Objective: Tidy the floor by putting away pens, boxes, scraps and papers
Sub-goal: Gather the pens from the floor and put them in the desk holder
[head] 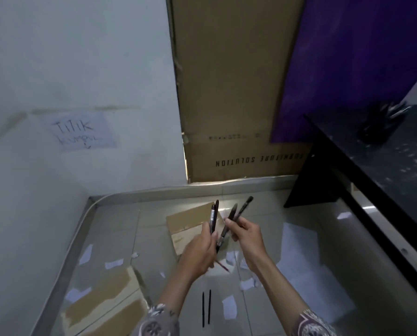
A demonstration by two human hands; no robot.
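My left hand (203, 241) grips two dark pens (213, 215) upright, and my right hand (245, 235) pinches two or three more (239, 209), tips fanning away from me. So I judge the pen pickup is partway done: below my wrists two thin black pens (206, 307) lie side by side on the floor, and a red one (223, 266) shows just under my left hand. Cardboard boxes (105, 304), paper scraps (229, 306) and sheets (299, 258) lie around, none gathered yet

pens (213, 215) dark, upright, off floor | two pens (206, 307) parallel on floor | boxes (105, 304) flattened, near wall | scraps (114, 263), papers (299, 258) scattered
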